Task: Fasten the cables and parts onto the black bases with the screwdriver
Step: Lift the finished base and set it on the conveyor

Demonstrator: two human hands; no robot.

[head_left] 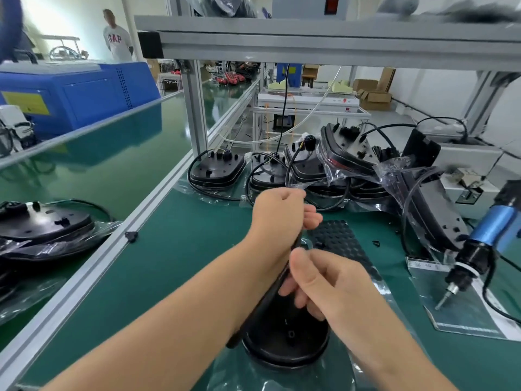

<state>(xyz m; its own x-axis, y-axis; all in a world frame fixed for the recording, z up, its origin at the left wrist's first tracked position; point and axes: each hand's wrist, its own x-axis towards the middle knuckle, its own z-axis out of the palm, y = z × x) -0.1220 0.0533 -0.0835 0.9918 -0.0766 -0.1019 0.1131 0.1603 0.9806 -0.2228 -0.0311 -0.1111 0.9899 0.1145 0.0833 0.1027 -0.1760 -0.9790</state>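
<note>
A black oval base (284, 338) stands tilted on its edge on clear plastic at the near middle of the green bench. My left hand (277, 214) grips its upper far rim, fingers curled over the edge. My right hand (324, 280) lies against the base's upper face with curled fingers; what it pinches is hidden. The blue and black electric screwdriver (479, 249) hangs at the right, tip down over a plastic bag, with no hand on it. Several black bases with cables (217, 167) lie in clear bags along the back of the bench.
A black studded mat (338, 241) lies just behind the hands. More bagged bases (45, 224) sit on the conveyor belt (118, 170) at left, beyond an aluminium rail (112, 249). A frame post (194, 108) and overhead shelf stand behind. A person (117, 35) stands far left.
</note>
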